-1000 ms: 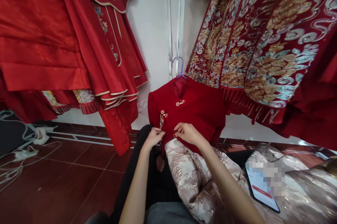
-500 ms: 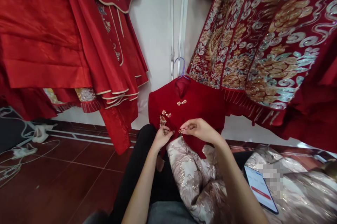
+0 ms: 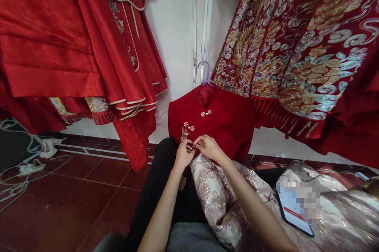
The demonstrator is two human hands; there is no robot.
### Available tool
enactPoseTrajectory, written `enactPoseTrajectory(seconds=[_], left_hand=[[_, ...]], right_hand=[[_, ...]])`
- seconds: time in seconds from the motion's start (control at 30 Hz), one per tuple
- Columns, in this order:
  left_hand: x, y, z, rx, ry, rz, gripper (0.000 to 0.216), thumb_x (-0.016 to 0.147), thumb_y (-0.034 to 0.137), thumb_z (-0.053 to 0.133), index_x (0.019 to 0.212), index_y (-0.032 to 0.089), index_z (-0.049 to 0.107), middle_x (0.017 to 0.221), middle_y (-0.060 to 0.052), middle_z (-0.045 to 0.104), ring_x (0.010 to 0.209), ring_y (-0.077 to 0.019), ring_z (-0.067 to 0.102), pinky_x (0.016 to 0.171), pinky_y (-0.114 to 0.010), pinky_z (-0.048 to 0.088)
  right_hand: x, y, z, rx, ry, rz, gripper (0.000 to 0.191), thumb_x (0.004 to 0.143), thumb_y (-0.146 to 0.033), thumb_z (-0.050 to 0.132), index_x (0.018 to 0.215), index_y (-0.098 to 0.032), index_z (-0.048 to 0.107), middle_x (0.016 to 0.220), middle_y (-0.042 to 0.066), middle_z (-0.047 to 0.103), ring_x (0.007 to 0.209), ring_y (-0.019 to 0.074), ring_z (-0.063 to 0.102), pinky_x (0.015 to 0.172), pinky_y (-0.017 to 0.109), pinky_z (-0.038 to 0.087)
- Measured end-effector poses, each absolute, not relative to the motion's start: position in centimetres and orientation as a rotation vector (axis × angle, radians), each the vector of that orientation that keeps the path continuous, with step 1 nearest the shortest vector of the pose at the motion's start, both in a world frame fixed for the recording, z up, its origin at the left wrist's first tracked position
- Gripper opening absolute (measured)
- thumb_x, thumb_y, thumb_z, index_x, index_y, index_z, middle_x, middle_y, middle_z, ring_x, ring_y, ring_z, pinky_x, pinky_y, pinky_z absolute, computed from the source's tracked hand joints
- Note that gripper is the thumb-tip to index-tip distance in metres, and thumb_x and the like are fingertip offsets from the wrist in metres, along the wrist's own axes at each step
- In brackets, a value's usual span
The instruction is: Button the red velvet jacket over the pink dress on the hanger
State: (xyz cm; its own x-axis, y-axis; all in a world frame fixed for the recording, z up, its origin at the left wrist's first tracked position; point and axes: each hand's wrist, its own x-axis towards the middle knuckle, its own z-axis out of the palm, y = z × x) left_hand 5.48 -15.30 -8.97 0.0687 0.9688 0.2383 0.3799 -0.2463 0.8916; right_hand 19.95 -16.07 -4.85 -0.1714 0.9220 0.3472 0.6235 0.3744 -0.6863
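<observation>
A red high-collared dress (image 3: 227,114) on a purple hanger (image 3: 205,74) lies before me, its lower part brocade (image 3: 211,181) spread across my lap. Gold-and-pearl floral frog buttons decorate it: one upper frog button (image 3: 206,113) near the collar, another frog button (image 3: 188,126) with a hanging bead tassel (image 3: 184,133) lower left. My left hand (image 3: 184,154) pinches the red cloth just beneath the tassel. Meeting it, my right hand (image 3: 209,148) is closed, its fingertips on a small gold fastener at the cloth's edge. Fingers partly hide this fastener.
Red gowns (image 3: 118,55) hang on the left, and an embroidered fringed skirt (image 3: 296,47) on the right. A phone (image 3: 294,212) rests on the brocade to my right. Cables and a power strip (image 3: 31,167) lie on the tiled floor beside a pale shoe (image 3: 48,148).
My right hand has moved left and slightly down with the small fastener, up against my left hand. The left hand stays on the cloth. The view has shifted slightly.
</observation>
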Motion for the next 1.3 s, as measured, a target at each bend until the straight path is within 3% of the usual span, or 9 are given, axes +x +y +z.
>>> enactPoseTrajectory(seconds=[0.17,0.3,0.47,0.83,1.1,1.3], left_hand=[[4.6,-15.1,-9.2,1.590,1.349,1.227,0.026,0.062,0.015,0.073,0.082,0.018,0.057,0.063,0.004,0.058,0.056,-0.0100,0.057,0.057,-0.021,0.044],[4.3,-14.8,-9.2,1.352,1.245,1.238,0.040,0.049,0.015,0.083,0.080,0.016,0.056,0.059,0.003,0.062,0.055,-0.0123,0.061,0.059,-0.024,0.047],[3.6,-15.4,-8.1,1.180,0.994,1.113,0.041,0.044,0.018,0.087,0.077,0.010,0.063,0.071,-0.007,0.071,0.069,-0.0165,0.068,0.078,-0.031,0.053],[3.1,-16.1,-7.1,1.128,0.954,1.085,0.049,0.043,0.022,0.088,0.087,0.007,0.070,0.081,-0.012,0.074,0.078,-0.0207,0.070,0.091,-0.038,0.051],[3.1,-16.1,-7.1,1.135,0.991,1.084,0.045,0.046,0.026,0.088,0.084,0.009,0.071,0.081,-0.011,0.074,0.080,-0.0209,0.070,0.090,-0.037,0.052],[3.2,-15.6,-8.0,1.136,1.013,1.140,0.037,0.047,0.023,0.087,0.077,0.009,0.072,0.072,-0.008,0.073,0.068,-0.0181,0.069,0.081,-0.035,0.056]], right_hand=[[20.8,-15.7,-5.0,-1.236,-1.823,0.767,0.012,0.074,-0.017,0.062,0.084,-0.015,0.068,0.082,0.004,0.068,0.076,0.0132,0.064,0.073,0.024,0.050],[21.5,-15.3,-5.4,-1.176,-1.746,0.905,0.013,0.073,-0.024,0.064,0.081,-0.015,0.065,0.082,0.004,0.070,0.076,0.0143,0.066,0.074,0.026,0.051],[21.5,-15.4,-5.5,-1.143,-1.759,0.923,0.013,0.074,-0.024,0.063,0.081,-0.015,0.065,0.083,0.006,0.071,0.078,0.0152,0.067,0.074,0.026,0.052],[21.5,-16.1,-4.6,-1.137,-1.849,0.897,0.016,0.075,-0.023,0.063,0.087,-0.014,0.069,0.084,0.006,0.073,0.076,0.0146,0.068,0.074,0.026,0.053],[20.5,-16.2,-5.0,-1.169,-1.825,0.744,0.011,0.075,-0.017,0.061,0.083,-0.016,0.068,0.081,0.004,0.071,0.074,0.0135,0.067,0.070,0.024,0.053],[20.1,-16.4,-5.3,-1.222,-1.938,0.506,0.016,0.075,-0.016,0.059,0.086,-0.017,0.070,0.084,0.004,0.067,0.070,0.0121,0.063,0.069,0.023,0.050]])
